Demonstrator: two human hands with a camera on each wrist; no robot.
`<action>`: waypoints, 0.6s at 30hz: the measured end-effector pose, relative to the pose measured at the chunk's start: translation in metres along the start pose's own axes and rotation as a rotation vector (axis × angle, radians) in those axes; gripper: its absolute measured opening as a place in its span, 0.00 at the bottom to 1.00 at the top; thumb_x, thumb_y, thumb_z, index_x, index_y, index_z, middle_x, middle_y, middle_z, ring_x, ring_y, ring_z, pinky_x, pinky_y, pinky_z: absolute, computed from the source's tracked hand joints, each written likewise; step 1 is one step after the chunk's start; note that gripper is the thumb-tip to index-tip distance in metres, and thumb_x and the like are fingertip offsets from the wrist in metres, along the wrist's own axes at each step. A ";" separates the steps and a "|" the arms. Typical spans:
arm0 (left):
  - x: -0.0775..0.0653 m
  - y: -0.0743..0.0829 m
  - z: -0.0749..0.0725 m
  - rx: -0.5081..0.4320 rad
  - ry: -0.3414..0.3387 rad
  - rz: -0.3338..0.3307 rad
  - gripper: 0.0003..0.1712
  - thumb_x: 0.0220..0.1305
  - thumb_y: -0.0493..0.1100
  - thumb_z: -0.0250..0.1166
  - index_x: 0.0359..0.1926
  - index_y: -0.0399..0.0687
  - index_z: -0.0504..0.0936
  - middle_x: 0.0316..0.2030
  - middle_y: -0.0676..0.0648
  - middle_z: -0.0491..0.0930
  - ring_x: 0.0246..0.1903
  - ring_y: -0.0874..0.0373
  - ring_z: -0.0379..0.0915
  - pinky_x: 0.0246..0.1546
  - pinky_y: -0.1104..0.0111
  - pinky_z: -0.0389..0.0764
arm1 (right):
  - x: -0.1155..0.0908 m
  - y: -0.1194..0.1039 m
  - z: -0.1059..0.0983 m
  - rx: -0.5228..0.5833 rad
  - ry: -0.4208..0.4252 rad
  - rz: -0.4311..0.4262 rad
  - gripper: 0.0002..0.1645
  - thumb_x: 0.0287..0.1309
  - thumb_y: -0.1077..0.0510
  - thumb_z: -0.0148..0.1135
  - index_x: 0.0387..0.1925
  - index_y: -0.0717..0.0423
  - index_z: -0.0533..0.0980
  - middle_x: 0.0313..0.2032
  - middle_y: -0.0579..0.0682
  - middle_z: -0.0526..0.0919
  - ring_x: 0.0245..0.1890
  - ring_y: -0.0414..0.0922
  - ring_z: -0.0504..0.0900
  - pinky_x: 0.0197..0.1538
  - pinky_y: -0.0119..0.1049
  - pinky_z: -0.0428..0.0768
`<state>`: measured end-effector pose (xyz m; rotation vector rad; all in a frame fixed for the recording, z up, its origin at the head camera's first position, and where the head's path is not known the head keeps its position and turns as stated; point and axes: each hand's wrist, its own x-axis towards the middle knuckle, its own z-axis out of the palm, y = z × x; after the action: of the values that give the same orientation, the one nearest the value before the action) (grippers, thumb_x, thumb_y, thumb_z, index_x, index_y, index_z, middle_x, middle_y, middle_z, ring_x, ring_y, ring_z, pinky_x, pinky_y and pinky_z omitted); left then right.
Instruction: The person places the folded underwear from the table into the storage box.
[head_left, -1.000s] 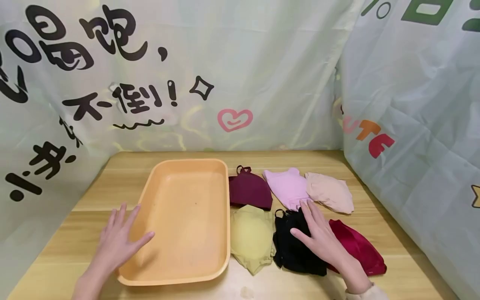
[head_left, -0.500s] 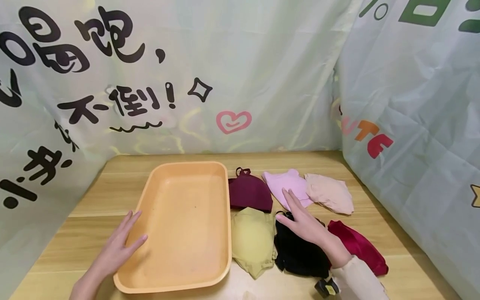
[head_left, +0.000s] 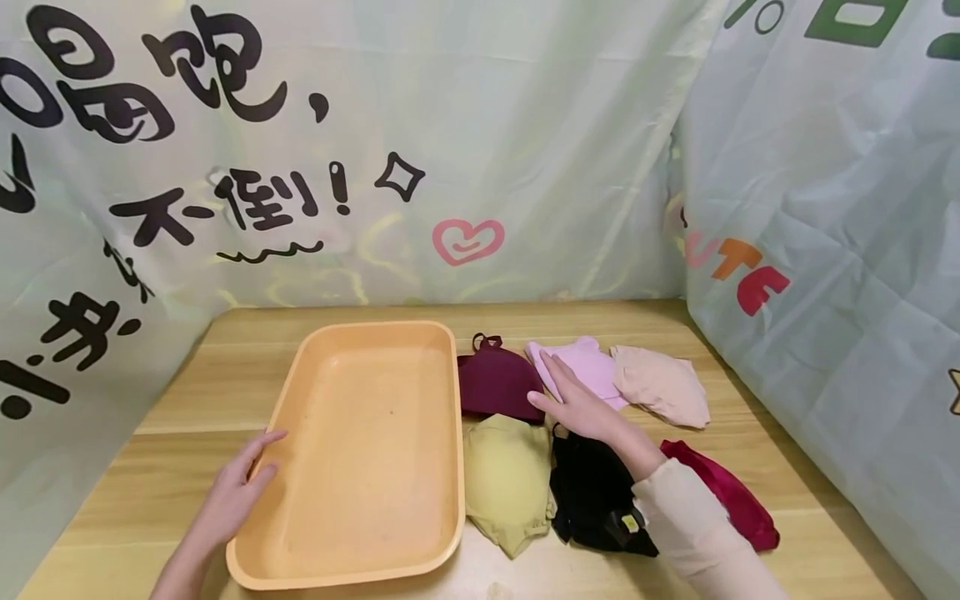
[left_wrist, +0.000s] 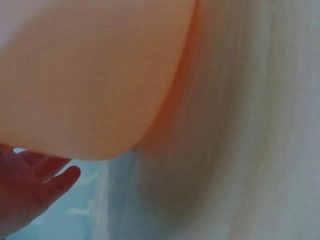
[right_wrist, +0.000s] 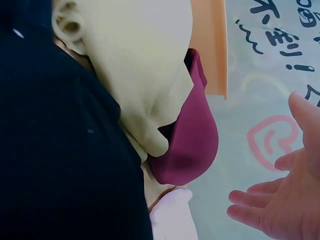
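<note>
My left hand (head_left: 232,500) is at the left rim of an orange plastic tray (head_left: 367,450), fingertips over the edge and thumb spread apart. In the left wrist view the same hand (left_wrist: 30,190) partly disappears behind the tray's corner. My right hand (head_left: 585,412) hovers with extended fingers over the folded bras, nearest to a lilac bra (head_left: 596,371) and a burgundy bra (head_left: 495,383). It holds nothing. Closer to me lie a yellow-green bra (head_left: 506,483), a black bra (head_left: 588,492) and a red satin bra (head_left: 735,492). A beige-pink bra (head_left: 663,387) lies at the far right.
The wooden table (head_left: 172,467) carries the tray on the left and the bras in two rows to its right. A printed cloth (head_left: 570,167) hangs behind and along both sides. A small black device with a yellow mark (head_left: 628,523) sits at my right wrist.
My right hand has moved left and farther forward, from over the black bra toward the burgundy and lilac ones. My left hand has come down to the tray's left rim. The bras have stayed put.
</note>
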<state>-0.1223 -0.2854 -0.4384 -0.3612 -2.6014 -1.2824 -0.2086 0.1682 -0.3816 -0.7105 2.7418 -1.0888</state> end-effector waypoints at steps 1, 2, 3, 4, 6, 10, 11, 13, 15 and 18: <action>0.000 0.000 0.002 -0.010 0.013 0.012 0.20 0.62 0.29 0.52 0.56 0.30 0.68 0.57 0.25 0.62 0.62 0.69 0.52 0.52 0.89 0.55 | 0.004 0.001 -0.001 0.006 -0.006 -0.008 0.45 0.64 0.47 0.50 0.69 0.66 0.41 0.68 0.66 0.42 0.68 0.60 0.40 0.66 0.55 0.46; 0.000 -0.001 0.003 -0.021 0.022 0.022 0.20 0.62 0.28 0.52 0.56 0.29 0.67 0.56 0.24 0.63 0.59 0.78 0.50 0.49 0.93 0.53 | 0.008 0.002 -0.001 0.007 -0.014 -0.013 0.45 0.64 0.47 0.49 0.68 0.67 0.40 0.68 0.66 0.42 0.68 0.60 0.40 0.66 0.55 0.45; 0.000 -0.002 0.004 -0.025 0.028 0.028 0.21 0.62 0.28 0.52 0.57 0.29 0.67 0.56 0.24 0.63 0.55 0.85 0.48 0.50 0.93 0.52 | 0.012 0.003 -0.001 0.011 -0.025 -0.016 0.45 0.64 0.47 0.48 0.68 0.67 0.40 0.68 0.66 0.42 0.68 0.60 0.40 0.66 0.55 0.45; -0.001 -0.002 0.004 -0.028 0.033 0.029 0.21 0.62 0.28 0.52 0.57 0.28 0.66 0.56 0.24 0.63 0.53 0.87 0.47 0.49 0.93 0.52 | 0.015 0.004 -0.002 0.022 -0.037 -0.013 0.45 0.65 0.47 0.48 0.68 0.67 0.39 0.68 0.65 0.42 0.68 0.60 0.40 0.66 0.54 0.45; -0.001 -0.001 0.004 -0.022 0.039 0.014 0.22 0.63 0.29 0.51 0.58 0.29 0.66 0.56 0.24 0.62 0.55 0.85 0.47 0.49 0.93 0.52 | 0.022 0.007 -0.001 0.068 -0.062 -0.002 0.45 0.66 0.48 0.46 0.68 0.68 0.37 0.69 0.64 0.42 0.68 0.59 0.40 0.67 0.53 0.44; -0.002 0.000 0.003 -0.002 0.031 -0.014 0.22 0.64 0.31 0.51 0.60 0.32 0.65 0.58 0.25 0.62 0.58 0.76 0.49 0.49 0.93 0.52 | 0.032 0.011 0.002 0.188 -0.098 0.082 0.44 0.67 0.48 0.44 0.68 0.66 0.33 0.69 0.61 0.40 0.69 0.55 0.38 0.67 0.51 0.42; -0.002 0.000 0.003 0.000 0.029 -0.011 0.22 0.64 0.31 0.52 0.60 0.31 0.65 0.58 0.25 0.62 0.58 0.76 0.49 0.49 0.93 0.52 | 0.035 0.012 0.003 0.230 -0.110 0.109 0.44 0.67 0.49 0.43 0.68 0.65 0.32 0.69 0.61 0.39 0.69 0.54 0.38 0.68 0.51 0.41; -0.002 -0.001 0.003 0.010 0.032 -0.002 0.23 0.63 0.30 0.52 0.59 0.30 0.66 0.57 0.24 0.62 0.57 0.78 0.48 0.49 0.93 0.51 | 0.039 0.012 0.006 0.277 -0.121 0.171 0.43 0.68 0.48 0.41 0.68 0.64 0.31 0.70 0.60 0.37 0.69 0.53 0.36 0.68 0.50 0.40; -0.003 -0.001 0.004 0.019 0.037 0.004 0.23 0.62 0.29 0.53 0.59 0.30 0.66 0.57 0.24 0.62 0.56 0.78 0.48 0.49 0.94 0.51 | 0.045 0.012 0.009 0.283 -0.127 0.221 0.42 0.69 0.48 0.39 0.68 0.63 0.31 0.70 0.60 0.36 0.69 0.53 0.35 0.68 0.49 0.40; -0.003 -0.002 0.004 0.037 0.051 0.009 0.23 0.61 0.27 0.53 0.58 0.29 0.66 0.56 0.24 0.63 0.57 0.77 0.49 0.49 0.94 0.50 | 0.053 0.012 0.014 0.211 -0.127 0.280 0.41 0.69 0.47 0.38 0.68 0.65 0.33 0.70 0.61 0.36 0.69 0.54 0.36 0.68 0.49 0.42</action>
<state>-0.1207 -0.2840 -0.4434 -0.3286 -2.5748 -1.2228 -0.2562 0.1423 -0.3962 -0.3411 2.4759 -1.1972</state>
